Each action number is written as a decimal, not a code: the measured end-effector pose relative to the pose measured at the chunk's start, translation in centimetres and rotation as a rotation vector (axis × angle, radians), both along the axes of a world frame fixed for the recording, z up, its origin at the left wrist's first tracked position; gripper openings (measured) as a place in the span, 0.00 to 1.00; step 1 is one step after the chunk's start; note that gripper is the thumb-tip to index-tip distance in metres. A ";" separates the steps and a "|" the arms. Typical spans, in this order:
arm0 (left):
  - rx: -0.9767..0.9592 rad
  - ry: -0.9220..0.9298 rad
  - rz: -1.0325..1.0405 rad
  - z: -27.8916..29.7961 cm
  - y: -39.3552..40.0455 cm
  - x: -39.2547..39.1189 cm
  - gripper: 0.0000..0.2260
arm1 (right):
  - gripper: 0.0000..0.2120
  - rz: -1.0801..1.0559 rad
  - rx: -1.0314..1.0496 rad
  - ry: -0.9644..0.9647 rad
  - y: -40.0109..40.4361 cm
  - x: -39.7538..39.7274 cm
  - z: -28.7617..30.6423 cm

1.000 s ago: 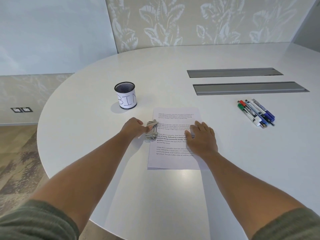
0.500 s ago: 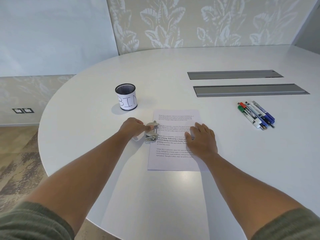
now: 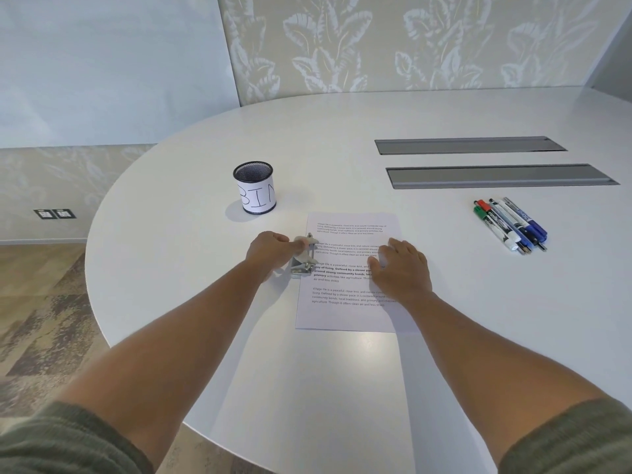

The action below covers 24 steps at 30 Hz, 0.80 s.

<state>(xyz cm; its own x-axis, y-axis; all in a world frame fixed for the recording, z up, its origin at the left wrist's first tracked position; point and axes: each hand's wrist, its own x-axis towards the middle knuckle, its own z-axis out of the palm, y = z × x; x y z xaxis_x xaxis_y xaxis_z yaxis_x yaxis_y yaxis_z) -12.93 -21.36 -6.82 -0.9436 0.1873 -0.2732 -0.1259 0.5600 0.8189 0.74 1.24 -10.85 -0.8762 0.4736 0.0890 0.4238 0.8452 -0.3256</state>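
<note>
A printed sheet of paper (image 3: 352, 230) lies on the white table (image 3: 342, 388) in front of me. A small metal hole punch (image 3: 303, 258) sits at the sheet's left edge, its jaw over the paper's margin. My left hand (image 3: 268, 249) grips the punch, thumb on its top lever. My right hand (image 3: 403, 268) lies flat on the right half of the sheet, fingers straight, pressing it down.
A black mesh cup (image 3: 254, 188) labelled BIN stands behind the punch to the left. Several markers and pens (image 3: 509, 224) lie in a bunch at the right. Two grey cable-slot covers (image 3: 499, 176) are set into the table farther back. The table's curved edge runs at my left.
Hands, punch and paper keep their places; only the camera has tilted slightly, shifting the scene a little lower in view.
</note>
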 end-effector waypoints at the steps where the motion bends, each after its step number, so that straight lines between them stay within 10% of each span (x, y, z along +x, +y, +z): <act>1: 0.018 0.001 0.024 0.0 -0.1 0.3 0.16 | 0.21 -0.002 -0.005 -0.003 0.0 -0.1 0.1; 11: 0.058 -0.112 0.254 0.2 -2.4 3.1 0.08 | 0.24 -0.011 -0.043 0.010 -0.5 0.5 0.4; 24: -0.010 -0.229 0.017 1.1 -2.8 6.1 0.03 | 0.23 0.026 -0.046 -0.037 -1.2 1.4 0.9</act>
